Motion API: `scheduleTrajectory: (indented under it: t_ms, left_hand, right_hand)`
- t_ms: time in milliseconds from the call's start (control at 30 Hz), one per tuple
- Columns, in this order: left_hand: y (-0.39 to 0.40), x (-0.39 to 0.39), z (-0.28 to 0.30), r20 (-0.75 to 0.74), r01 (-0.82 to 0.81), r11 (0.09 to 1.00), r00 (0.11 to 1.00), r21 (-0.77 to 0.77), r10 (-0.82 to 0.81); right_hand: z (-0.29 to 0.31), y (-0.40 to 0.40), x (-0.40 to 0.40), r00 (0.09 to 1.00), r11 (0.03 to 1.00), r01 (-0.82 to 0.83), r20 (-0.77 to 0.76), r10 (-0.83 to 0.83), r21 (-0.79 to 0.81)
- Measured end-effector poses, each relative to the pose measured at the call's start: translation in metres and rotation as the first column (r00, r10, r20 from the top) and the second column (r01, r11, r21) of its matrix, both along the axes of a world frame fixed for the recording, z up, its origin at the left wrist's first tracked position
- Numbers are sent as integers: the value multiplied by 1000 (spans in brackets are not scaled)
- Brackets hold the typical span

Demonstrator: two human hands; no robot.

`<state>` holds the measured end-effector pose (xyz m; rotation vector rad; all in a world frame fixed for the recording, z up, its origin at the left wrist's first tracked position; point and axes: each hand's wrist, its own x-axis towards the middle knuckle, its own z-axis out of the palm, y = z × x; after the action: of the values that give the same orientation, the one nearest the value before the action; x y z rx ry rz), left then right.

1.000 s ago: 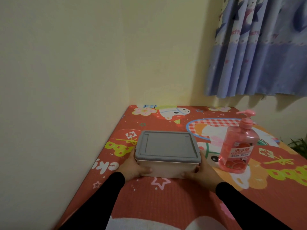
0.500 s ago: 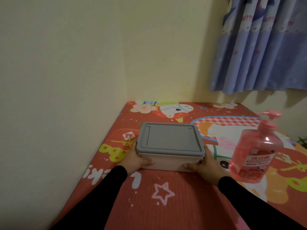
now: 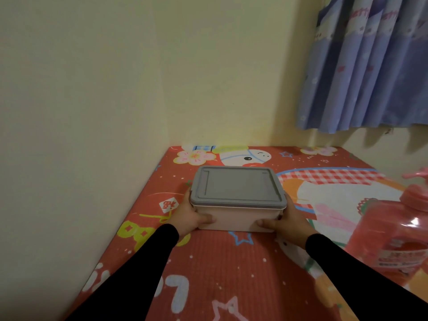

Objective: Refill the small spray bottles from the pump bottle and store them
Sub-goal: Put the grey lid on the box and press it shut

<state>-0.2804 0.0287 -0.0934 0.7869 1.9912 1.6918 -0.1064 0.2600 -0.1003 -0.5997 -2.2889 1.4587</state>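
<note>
A pale storage box [image 3: 236,217] with a grey lid [image 3: 238,186] shut on top sits on the red patterned mat [image 3: 208,269]. My left hand [image 3: 188,216] grips its left end and my right hand [image 3: 288,220] grips its right end, thumbs on the front wall. A pink pump bottle [image 3: 391,235] full of pink liquid stands at the right edge of the view, partly cut off and blurred. No small spray bottles are visible; the box's inside is hidden by the lid.
A cream wall [image 3: 81,112] runs close along the left side and behind the mat, forming a corner. A blue printed curtain [image 3: 370,66] hangs at the upper right.
The box has slid away from me toward the wall corner with both hands on it. The view has shifted left, so the pump bottle now sits at the right edge.
</note>
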Motion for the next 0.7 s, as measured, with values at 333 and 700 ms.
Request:
scheduleTrajectory:
  t_ms: [333, 700]
  left_hand:
    - [24, -33, -3, -28, 0, 1000, 1000, -15, 0]
    - [25, -32, 0, -74, -19, 996, 997, -92, 12]
  right_hand:
    - [0, 24, -29, 999, 996, 22, 27, -24, 88]
    - [0, 22, -30, 997, 996, 16, 74, -23, 91]
